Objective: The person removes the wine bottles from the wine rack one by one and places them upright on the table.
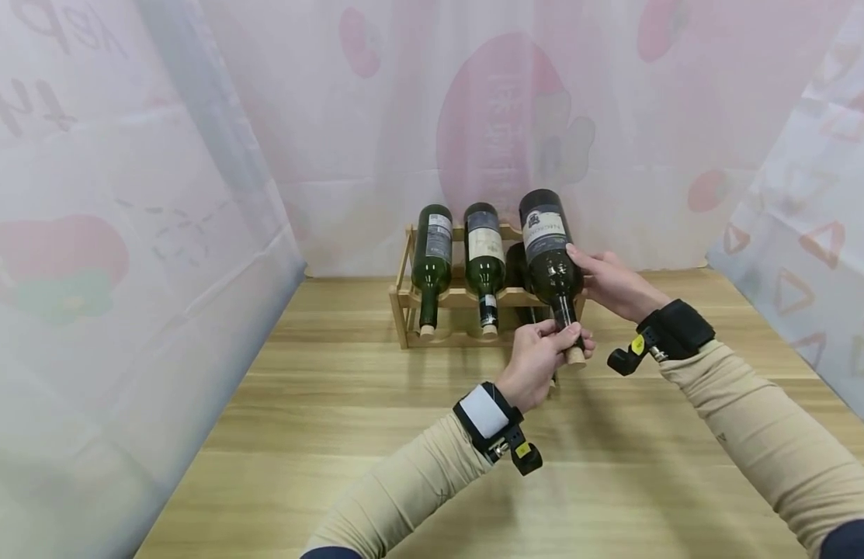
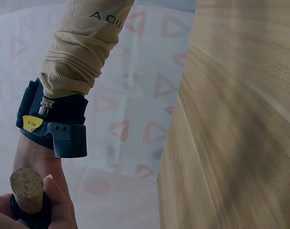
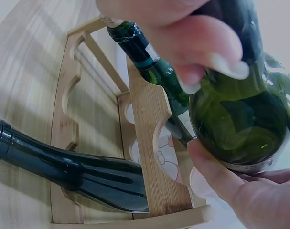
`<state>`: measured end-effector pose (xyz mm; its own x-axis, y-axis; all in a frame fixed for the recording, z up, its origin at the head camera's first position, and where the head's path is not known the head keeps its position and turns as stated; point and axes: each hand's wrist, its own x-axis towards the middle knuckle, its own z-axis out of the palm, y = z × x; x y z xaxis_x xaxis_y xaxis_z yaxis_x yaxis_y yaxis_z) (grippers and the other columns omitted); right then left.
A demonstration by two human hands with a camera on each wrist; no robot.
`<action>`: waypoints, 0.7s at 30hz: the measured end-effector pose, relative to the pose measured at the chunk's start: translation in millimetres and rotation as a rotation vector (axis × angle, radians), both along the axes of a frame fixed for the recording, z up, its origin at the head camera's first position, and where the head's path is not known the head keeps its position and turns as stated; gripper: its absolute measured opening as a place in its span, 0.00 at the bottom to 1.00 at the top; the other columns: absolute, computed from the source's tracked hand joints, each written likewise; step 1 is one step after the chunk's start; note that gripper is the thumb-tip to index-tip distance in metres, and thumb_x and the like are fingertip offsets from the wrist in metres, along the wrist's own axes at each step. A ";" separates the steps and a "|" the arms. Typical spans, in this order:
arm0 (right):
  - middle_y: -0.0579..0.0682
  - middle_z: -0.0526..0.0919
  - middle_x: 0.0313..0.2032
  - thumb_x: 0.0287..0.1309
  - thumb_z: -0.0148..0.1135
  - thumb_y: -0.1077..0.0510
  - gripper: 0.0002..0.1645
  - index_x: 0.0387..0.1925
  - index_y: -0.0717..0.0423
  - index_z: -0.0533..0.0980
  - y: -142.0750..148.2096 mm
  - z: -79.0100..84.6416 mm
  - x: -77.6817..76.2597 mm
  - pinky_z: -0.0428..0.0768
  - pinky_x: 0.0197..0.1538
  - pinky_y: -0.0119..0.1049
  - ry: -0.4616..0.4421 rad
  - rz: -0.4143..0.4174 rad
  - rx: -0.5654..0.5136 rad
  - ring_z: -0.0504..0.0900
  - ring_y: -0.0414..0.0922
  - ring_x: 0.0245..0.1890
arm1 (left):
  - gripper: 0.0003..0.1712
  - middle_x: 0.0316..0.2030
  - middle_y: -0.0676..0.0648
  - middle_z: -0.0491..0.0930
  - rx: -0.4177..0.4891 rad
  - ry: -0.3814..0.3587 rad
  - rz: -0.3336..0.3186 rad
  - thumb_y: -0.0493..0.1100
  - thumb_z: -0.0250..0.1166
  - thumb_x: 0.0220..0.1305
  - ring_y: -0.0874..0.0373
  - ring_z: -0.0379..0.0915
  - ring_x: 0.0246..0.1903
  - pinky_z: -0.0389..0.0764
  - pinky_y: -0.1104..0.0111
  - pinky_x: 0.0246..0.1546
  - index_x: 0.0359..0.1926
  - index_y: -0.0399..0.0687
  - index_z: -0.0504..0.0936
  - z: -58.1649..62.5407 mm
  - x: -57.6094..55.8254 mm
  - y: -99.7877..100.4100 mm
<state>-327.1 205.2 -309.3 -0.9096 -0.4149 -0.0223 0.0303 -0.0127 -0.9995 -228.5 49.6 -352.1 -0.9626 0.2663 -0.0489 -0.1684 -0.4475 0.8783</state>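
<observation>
Held bottle (image 1: 552,264) slants over rack (image 1: 456,298), near two bottles (image 1: 484,248), above another bottle (image 3: 97,176).

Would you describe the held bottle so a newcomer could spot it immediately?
Find the wooden rack on the table. At its right end is a dark, corked bottle, neck toward the camera. Unlike its two upper neighbours, it is gripped: left hand at the neck, right hand on the body.

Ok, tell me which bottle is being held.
The rightmost upper bottle: the left hand grips its neck, the right hand its body. The other three bottles lie in the rack.
</observation>
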 end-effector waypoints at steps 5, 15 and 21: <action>0.44 0.79 0.41 0.71 0.47 0.44 0.20 0.45 0.54 0.77 0.8 -0.2 1.5 0.78 0.45 0.32 -0.010 -0.034 -0.004 0.78 0.38 0.41 | 0.08 0.31 0.42 0.82 0.005 0.002 -0.010 0.33 0.60 0.66 0.60 0.80 0.27 0.83 0.74 0.32 0.41 0.29 0.79 1.1 2.5 2.7; 0.44 0.81 0.38 0.72 0.47 0.47 0.19 0.40 0.54 0.79 7.1 1.6 4.8 0.79 0.47 0.32 -0.018 0.024 -0.051 0.79 0.38 0.39 | 0.08 0.35 0.34 0.82 -0.005 -0.007 -0.019 0.34 0.61 0.65 0.59 0.80 0.28 0.84 0.72 0.34 0.41 0.30 0.80 2.0 5.2 6.7; 0.45 0.80 0.41 0.71 0.47 0.45 0.19 0.40 0.51 0.80 8.8 1.8 5.5 0.78 0.48 0.33 -0.015 -0.027 -0.010 0.79 0.39 0.40 | 0.07 0.31 0.42 0.81 -0.004 -0.008 -0.026 0.34 0.61 0.65 0.59 0.80 0.28 0.84 0.71 0.37 0.40 0.31 0.80 4.3 6.8 9.4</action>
<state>-321.6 214.0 -307.5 -0.9200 -0.3905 -0.0323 0.0452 -0.0237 -0.9987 -221.7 59.0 -347.8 -0.9550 0.2910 -0.0575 -0.1869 -0.4398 0.8785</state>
